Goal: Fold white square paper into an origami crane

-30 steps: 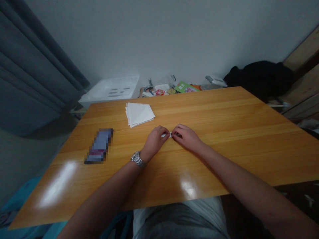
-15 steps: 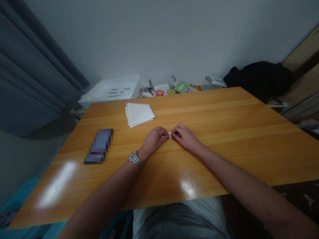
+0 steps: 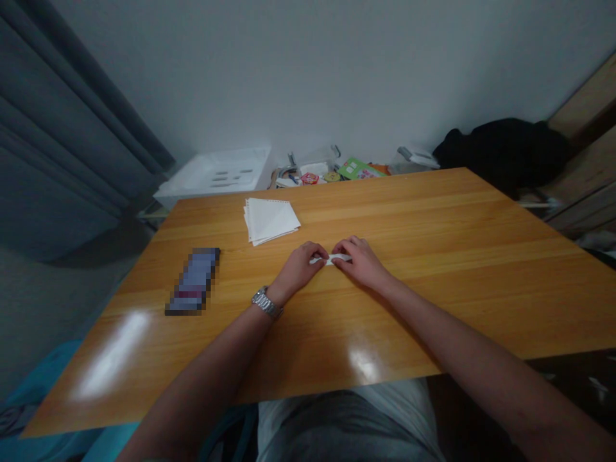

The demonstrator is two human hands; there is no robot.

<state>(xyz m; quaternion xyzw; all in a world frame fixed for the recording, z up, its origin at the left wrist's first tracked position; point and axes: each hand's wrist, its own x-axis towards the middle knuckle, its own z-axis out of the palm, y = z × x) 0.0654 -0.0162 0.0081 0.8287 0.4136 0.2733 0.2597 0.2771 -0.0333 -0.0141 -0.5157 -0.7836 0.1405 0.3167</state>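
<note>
White strip (image 3: 330,260) on bench (image 3: 409,218), right of paper stack (image 3: 272,220), nearer me. Fingers of my left hand (image 3: 299,268) and right hand (image 3: 363,263) pinch the strip's ends. Pixelated phone (image 3: 195,279) left of stack, nearer me; white tray (image 3: 205,170) beyond stack, leftward.

Silver link-band wristwatch (image 3: 267,302) between bare left hand (image 3: 299,271) and bare left forearm (image 3: 212,372), bare right hand (image 3: 362,264) and right forearm (image 3: 457,343) right of watch, creased pale-grey clothing (image 3: 346,420) over lap, below and right of watch.
</note>
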